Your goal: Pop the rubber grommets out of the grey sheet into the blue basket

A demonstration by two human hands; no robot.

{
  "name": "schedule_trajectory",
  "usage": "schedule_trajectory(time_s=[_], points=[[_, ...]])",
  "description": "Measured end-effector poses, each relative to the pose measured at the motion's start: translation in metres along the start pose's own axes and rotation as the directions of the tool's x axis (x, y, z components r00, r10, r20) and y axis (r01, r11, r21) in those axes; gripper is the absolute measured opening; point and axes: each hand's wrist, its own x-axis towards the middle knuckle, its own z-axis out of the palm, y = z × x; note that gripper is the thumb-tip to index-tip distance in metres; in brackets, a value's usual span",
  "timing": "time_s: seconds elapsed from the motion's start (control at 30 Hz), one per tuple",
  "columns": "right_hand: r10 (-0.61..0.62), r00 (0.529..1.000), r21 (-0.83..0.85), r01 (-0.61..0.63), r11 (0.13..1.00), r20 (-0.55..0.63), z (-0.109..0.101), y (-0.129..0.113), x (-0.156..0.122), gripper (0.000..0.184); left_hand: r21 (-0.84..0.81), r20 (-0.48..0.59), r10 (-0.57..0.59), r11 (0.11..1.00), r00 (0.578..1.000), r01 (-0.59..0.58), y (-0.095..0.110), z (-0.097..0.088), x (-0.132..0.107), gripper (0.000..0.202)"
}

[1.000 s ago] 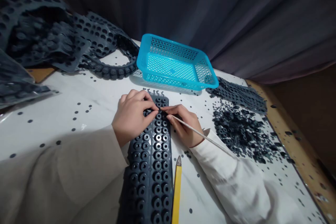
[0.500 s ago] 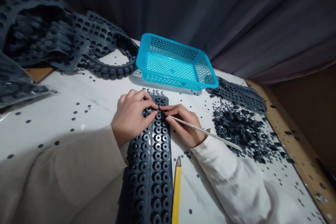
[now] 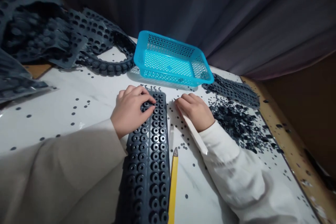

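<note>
Studded sheet (image 3: 149, 147), open gap from edge to right grip (image 3: 197, 112) pinching white tool (image 3: 193, 132); left grip (image 3: 131, 110) parted

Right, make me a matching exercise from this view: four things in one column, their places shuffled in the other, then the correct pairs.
Things
1. blue basket
2. yellow tool
3. white tool
4. left hand

Places
A. gripped in the right hand
B. at the far part of the black mat
C. beyond the mat, near the dark curtain
D. along the mat's right edge

Pairs: 1-C, 2-D, 3-A, 4-B
</note>
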Motion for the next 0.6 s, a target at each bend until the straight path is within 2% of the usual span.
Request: schedule_trajectory(time_s=[0.1, 0.27, 0.43, 0.53, 0.6], points=[[0.014, 0.995, -0.229, 0.010, 0.973, 0.100, -0.011, 0.010, -0.002, 0.013, 0.005, -0.009, 0.010, 1.000, 1.000, -0.010, 0.000, -0.001, -0.001, 0.018], [0.059, 0.990, -0.332, -0.013, 0.943, 0.131, -0.016, 0.014, -0.021, 0.012, 0.029, -0.037, 0.040, 0.999, 0.999, -0.039, 0.002, -0.001, -0.004, 0.020], [0.113, 0.987, -0.300, -0.074, 0.951, 0.115, -0.016, 0.016, -0.053, 0.015, 0.051, -0.006, 0.045, 0.998, 0.999, -0.045, 0.005, -0.008, -0.006, 0.024], [0.116, 0.992, -0.212, -0.103, 0.972, 0.052, -0.025, 0.005, -0.075, 0.021, -0.038, 0.059, 0.011, 0.999, 0.998, -0.008, 0.007, -0.030, -0.008, 0.030], [0.050, 0.999, -0.094, -0.050, 0.994, 0.003, -0.031, -0.014, -0.090, 0.022, -0.150, 0.092, 0.017, 0.989, 0.996, -0.003, 0.011, -0.051, -0.010, 0.034]])
